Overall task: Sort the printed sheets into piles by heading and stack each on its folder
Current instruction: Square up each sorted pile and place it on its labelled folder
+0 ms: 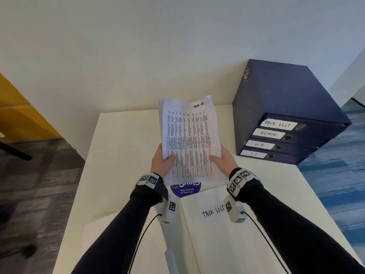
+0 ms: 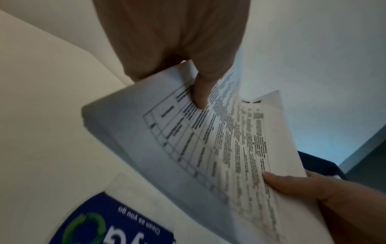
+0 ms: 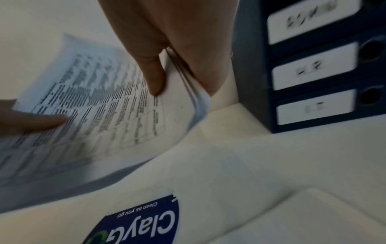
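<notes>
I hold a stack of printed sheets (image 1: 189,139) upright above the white table (image 1: 122,159); its top sheet is a table of text headed "TASK LIST" by hand. My left hand (image 1: 163,161) grips the stack's lower left edge, thumb on the front. My right hand (image 1: 223,158) grips the lower right edge the same way. In the left wrist view the thumb presses on the sheets (image 2: 208,140). The right wrist view shows the thumb on the sheets (image 3: 100,107), with several page edges fanned behind it. A cream folder (image 1: 217,234) marked "TASK LIST" lies under my wrists.
A dark blue stack of binders (image 1: 286,107) labelled TASK LIST, ADMIN, HR and IT stands at the table's right rear. A round blue sticker (image 1: 185,189) lies on the table just below the sheets. The wall rises close behind. Floor shows on both sides.
</notes>
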Demonstrator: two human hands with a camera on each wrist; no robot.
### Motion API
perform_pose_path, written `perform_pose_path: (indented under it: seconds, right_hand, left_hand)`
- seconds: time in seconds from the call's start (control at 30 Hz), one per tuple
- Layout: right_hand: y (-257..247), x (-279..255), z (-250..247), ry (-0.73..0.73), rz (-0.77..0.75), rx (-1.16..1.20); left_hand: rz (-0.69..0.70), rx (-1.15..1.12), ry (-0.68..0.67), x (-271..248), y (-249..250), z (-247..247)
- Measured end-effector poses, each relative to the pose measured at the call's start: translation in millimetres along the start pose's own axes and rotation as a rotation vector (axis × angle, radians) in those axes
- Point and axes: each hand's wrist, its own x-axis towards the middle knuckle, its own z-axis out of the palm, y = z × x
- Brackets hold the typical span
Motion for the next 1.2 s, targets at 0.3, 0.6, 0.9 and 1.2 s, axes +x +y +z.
perform_pose_path:
  seconds: [0.3,0.6,0.9,1.2]
  right_hand:
    - [50.8,-96.7,-46.9,0.050,0.296,0.074]
    - [141.7,-168.0,-112.9,0.112,0.482,0.151]
    - [202.9,-203.9,-214.7,0.201,0.578,0.184]
    - [233.3,-210.8,-236.6,0.176,0.583,0.214]
  left_hand:
    - [-0.223,0.126,-0.204,-70.8,-8.0,54.4]
    - [-0.402,0.439,-0.416,-136.2,-31.0,130.7]
    - [-0.389,1.009,-0.345,-165.5,-26.9,205.5]
    - [-0.441,0.981,-0.314,-155.0,-15.7,255.4]
